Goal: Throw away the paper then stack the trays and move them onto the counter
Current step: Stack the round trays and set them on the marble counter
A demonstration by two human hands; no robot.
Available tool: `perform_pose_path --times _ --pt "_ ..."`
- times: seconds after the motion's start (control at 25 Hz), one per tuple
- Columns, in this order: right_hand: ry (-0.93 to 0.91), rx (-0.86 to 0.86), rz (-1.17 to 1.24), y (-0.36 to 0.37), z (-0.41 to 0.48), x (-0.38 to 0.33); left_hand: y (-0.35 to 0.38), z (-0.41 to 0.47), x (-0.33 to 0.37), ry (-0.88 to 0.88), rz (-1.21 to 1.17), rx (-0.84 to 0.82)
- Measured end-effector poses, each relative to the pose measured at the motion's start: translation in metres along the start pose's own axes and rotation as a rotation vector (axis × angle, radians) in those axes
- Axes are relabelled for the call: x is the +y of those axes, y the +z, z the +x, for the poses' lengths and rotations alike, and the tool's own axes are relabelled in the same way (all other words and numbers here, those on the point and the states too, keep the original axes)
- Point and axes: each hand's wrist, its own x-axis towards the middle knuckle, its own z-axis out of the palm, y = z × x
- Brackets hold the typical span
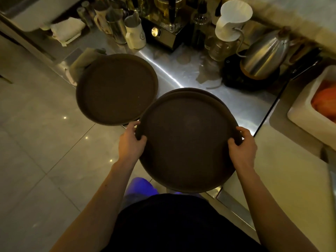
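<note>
I hold a stack of round dark brown trays [187,140] in front of me, partly over the steel counter [183,77]. A second rim shows behind the top tray's far edge. My left hand [130,142] grips the stack's left rim and my right hand [242,145] grips its right rim. Another round brown tray [116,90] lies on the counter's left corner, overhanging the edge, its rim close to the stack. No paper is in view.
At the back of the counter stand metal pitchers [116,24], a white jug [135,32], a coffee machine [163,24], a white dripper on a glass carafe [231,20] and a steel kettle [265,53]. A folded cloth [81,62] lies beside the left tray. A white box [305,110] sits right. Tiled floor lies left.
</note>
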Motion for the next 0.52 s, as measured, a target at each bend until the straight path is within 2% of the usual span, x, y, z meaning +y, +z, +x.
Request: perform_pose_path --times 0.32,0.52 --pt "0.015 -0.039 -0.058 0.007 0.033 0.000 0.021 0.025 0.012 0.028 0.106 -0.099" --pt "0.035 -0.077 -0.108 0.012 0.042 0.003 0.032 0.030 0.014 0.005 0.092 -0.158"
